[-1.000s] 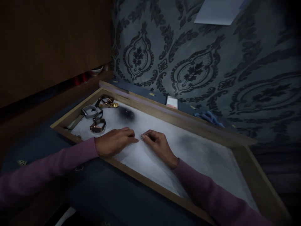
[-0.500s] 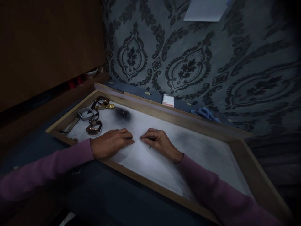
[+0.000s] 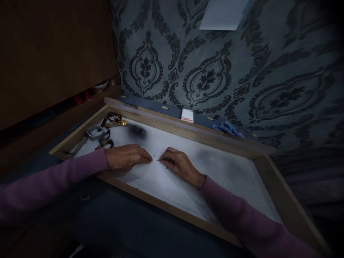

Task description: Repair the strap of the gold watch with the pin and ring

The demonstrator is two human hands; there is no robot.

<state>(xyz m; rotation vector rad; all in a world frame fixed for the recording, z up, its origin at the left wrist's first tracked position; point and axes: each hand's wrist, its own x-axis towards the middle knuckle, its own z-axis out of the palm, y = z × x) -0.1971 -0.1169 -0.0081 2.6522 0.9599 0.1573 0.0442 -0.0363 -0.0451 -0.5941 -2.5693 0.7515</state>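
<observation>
The right hand (image 3: 182, 166) is pinching a slim tool (image 3: 158, 160) within the wooden tray (image 3: 166, 208), its axis running left-right; its tip is pointing left, just short of the left hand (image 3: 127, 157), whose hold I cannot tell.

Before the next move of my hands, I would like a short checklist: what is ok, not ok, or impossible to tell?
1. Right hand holds the thin pointed tool: ok.
2. Tool tip apart from left hand: ok, a small gap shows.
3. Something held in the left fingertips: cannot tell.
4. Dark strap fully in sight: not ok, the left hand partly covers it.
5. Blue cloth outside the wooden tray: ok.
6. Bright light overall: not ok, the scene is dim.
</observation>
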